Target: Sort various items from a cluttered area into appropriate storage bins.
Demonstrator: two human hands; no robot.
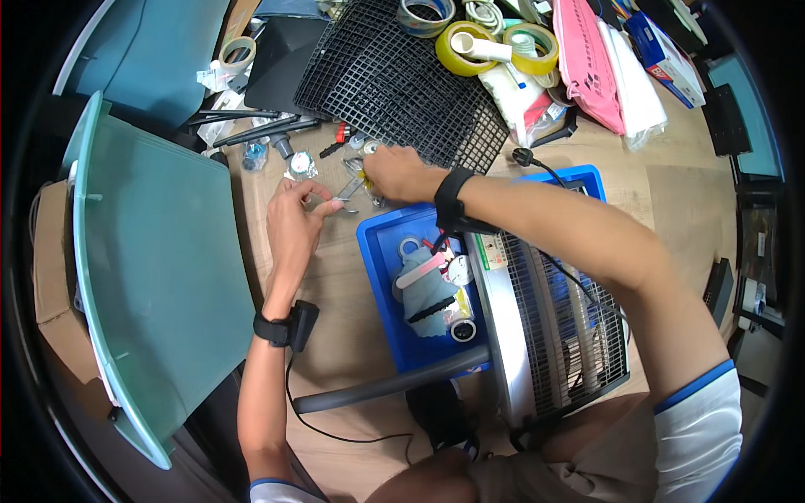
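Observation:
My left hand (297,217) pinches a small shiny metal piece (344,201) between thumb and fingers; its exact kind is unclear. My right hand (397,173) is beside it, with its fingers over small items at the lower edge of the black plastic mesh (402,82). Whether those fingers grip something is hidden. Just beyond my left hand lies a round item in clear wrap (302,165). Below my right hand sits a blue plastic tray (382,283) holding a grey cloth (427,295), a pink-handled item and other small things.
An electric heater with a wire grille (560,314) rests across the tray's right side. Tape rolls (462,63), a pink bag (591,69) and a blue box (666,60) lie at the back. Black rods (258,131) lie back left. A large teal plastic bin (163,251) stands left.

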